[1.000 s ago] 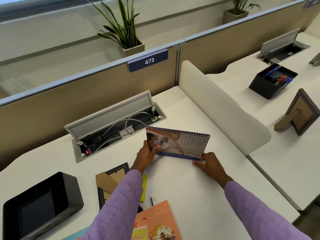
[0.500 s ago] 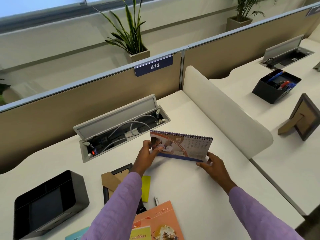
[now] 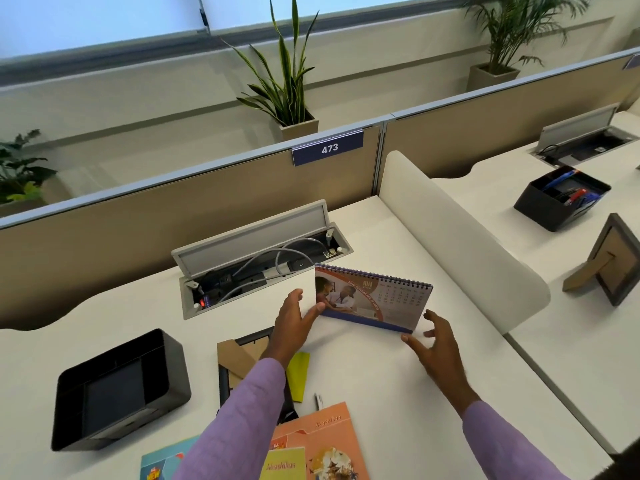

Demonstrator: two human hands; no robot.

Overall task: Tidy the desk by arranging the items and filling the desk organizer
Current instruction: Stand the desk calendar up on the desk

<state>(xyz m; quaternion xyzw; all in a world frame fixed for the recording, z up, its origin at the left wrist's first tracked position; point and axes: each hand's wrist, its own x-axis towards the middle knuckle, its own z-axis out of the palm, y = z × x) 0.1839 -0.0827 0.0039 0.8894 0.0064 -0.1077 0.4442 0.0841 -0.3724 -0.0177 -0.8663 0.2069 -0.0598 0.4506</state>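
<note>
A spiral-bound desk calendar (image 3: 375,299) stands upright on the white desk (image 3: 363,382), just in front of the cable box. My left hand (image 3: 294,320) is at its left edge with fingers extended, the thumb touching the lower left corner. My right hand (image 3: 436,348) hovers by the lower right corner, fingers spread, one fingertip at the base. A black desk organizer (image 3: 121,386) sits at the left with nothing visible in its compartments. A photo frame (image 3: 242,351) lies face down beside yellow sticky notes (image 3: 299,375), a pen (image 3: 318,400) and orange booklets (image 3: 322,441).
An open cable box (image 3: 259,261) with plugs and wires is set into the desk behind the calendar. A white rounded divider (image 3: 460,237) borders the right side. The neighbouring desk holds a black organizer with pens (image 3: 561,199) and a standing frame (image 3: 613,261).
The calendar now stands on the desk a little further right. Both hands have loosened from gripping its lower corners to only touching or hovering. The camera has tilted up.
</note>
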